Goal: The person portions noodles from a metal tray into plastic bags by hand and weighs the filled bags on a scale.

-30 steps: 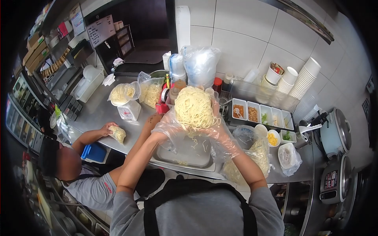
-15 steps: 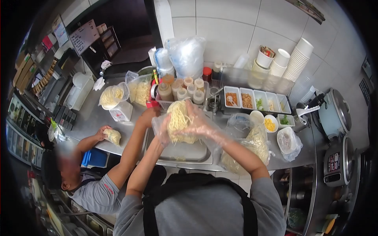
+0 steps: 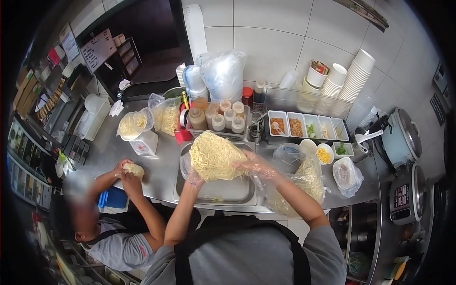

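Note:
A large clump of pale yellow noodles [image 3: 217, 155] is held up over a metal tray [image 3: 223, 194] in front of me. My left hand [image 3: 194, 175], in a clear plastic glove, grips the clump from its lower left, fingers mostly hidden behind it. On the right side my right hand [image 3: 256, 166], gloved too, presses its fingers into the noodles. A few loose strands lie in the tray. Right of the tray, a clear plastic bag of noodles [image 3: 304, 183] rests on the counter, near my right forearm.
At left, a co-worker's hands [image 3: 127, 175] hold a small noodle bundle. Behind the tray stands a basket of sauce bottles [image 3: 221, 118]. A kitchen scale [image 3: 144, 143] carries a container of noodles. Topping trays [image 3: 304, 126], stacked cups [image 3: 356, 76] and a rice cooker [image 3: 406, 194] stand rightward.
The noodle clump has turned and spread wider, and my hands have moved slightly apart. The co-worker's reaching hand has come back to the small bundle.

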Available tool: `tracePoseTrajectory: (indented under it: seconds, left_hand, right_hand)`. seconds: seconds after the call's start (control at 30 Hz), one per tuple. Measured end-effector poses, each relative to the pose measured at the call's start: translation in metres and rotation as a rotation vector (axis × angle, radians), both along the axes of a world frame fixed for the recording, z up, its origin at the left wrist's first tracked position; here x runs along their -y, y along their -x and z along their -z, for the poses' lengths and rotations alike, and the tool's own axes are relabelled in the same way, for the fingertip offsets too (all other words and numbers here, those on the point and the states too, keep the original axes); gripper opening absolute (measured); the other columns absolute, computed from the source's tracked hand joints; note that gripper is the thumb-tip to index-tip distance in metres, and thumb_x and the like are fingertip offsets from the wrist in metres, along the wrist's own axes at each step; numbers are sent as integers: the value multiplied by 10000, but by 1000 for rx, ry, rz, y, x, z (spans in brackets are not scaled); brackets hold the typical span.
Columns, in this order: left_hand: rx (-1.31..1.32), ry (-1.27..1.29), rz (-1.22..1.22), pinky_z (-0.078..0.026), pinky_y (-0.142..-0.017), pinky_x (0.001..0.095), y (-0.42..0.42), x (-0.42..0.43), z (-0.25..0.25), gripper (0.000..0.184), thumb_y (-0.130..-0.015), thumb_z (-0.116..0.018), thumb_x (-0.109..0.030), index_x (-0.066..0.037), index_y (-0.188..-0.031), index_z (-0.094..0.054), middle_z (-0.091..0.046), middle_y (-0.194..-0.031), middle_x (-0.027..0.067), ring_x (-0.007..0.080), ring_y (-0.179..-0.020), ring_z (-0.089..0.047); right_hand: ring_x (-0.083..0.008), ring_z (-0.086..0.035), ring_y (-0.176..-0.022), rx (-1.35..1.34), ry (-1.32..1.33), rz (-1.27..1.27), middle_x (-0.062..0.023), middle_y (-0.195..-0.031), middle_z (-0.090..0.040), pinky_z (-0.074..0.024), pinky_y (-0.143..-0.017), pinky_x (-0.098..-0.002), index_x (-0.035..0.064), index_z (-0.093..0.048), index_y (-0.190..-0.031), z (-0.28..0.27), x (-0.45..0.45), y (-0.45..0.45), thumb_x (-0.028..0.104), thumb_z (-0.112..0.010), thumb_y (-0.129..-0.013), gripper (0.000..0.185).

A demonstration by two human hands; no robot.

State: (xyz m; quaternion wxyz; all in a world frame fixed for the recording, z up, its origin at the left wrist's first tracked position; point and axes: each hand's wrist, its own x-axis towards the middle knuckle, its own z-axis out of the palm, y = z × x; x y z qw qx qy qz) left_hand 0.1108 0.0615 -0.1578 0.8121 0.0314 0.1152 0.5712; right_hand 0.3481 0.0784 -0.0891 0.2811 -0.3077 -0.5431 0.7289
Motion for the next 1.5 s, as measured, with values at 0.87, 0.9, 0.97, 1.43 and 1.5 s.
tracePoseTrajectory:
  seconds: [0.87, 0.9, 0.97, 1.43, 1.5]
  left_hand:
    - [-1068, -435, -91, -411, -984, 306, -13, 14, -96, 855, -644, -739, 66, -65, -1390, -343, -489, -1309, 83, 163, -1156, -493]
    - [-1106, -474, -97, -407, -991, 307, -12, 13, -98, 881, -624, -742, 81, -63, -1393, -337, -489, -1311, 77, 161, -1164, -488]
    - [-1194, -535, -85, -397, -1003, 307, -8, 10, -99, 910, -593, -759, 77, -59, -1390, -340, -490, -1314, 68, 155, -1168, -484]
    - [-1313, -746, -50, -400, -1005, 321, -17, 21, -127, 950, -507, -851, -22, -24, -1340, -393, -525, -1272, 68, 159, -1141, -510]
    - [-1363, -706, -57, -412, -992, 309, -14, 20, -119, 956, -493, -864, -41, -20, -1331, -404, -540, -1254, 63, 147, -1119, -523]
  right_hand:
    - [-189, -552, -1074, -335, 106, 159, -139, -1199, -525, -466, -910, -310, -40, -326, -1316, -30, 5, 20, 103, -778, -699, 779]
    - [-194, -539, -1094, -300, 83, 164, -143, -1211, -514, -456, -922, -313, -42, -305, -1328, -36, 6, 18, 105, -786, -686, 816]
    - [-206, -517, -1124, -231, 27, 163, -148, -1226, -499, -436, -944, -315, -48, -280, -1340, -38, 3, 16, 104, -795, -669, 859]
    - [-175, -518, -1123, -94, -157, 104, -107, -1207, -538, -410, -971, -313, -23, -400, -1278, -71, 2, 14, -15, -815, -593, 801]
    - [-167, -553, -1073, -133, -117, 124, -99, -1162, -570, -444, -932, -311, -27, -441, -1239, -67, 2, 16, -48, -793, -609, 722]
